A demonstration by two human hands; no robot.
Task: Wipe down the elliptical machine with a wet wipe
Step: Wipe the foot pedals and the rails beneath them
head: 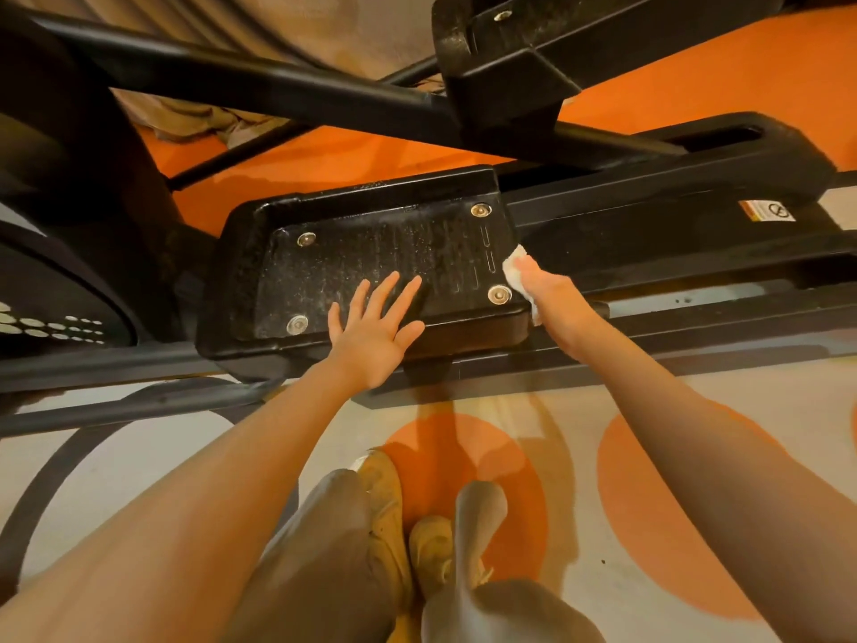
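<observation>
A black elliptical foot pedal (371, 252) with dusty ribbed tread and round metal bolts fills the middle of the head view. My left hand (375, 331) lies flat on its near edge, fingers spread and straight. My right hand (552, 294) holds a crumpled white wet wipe (515, 266) against the pedal's right end, beside the black rail (672, 234). Most of the wipe is hidden under my fingers.
A second pedal (510, 53) and black crossbars (259, 85) hang above and behind. The flywheel housing (51, 290) bulges at the left. Low frame rails (695, 336) run along the orange and grey patterned floor. My shoes (408, 526) stand close to the machine.
</observation>
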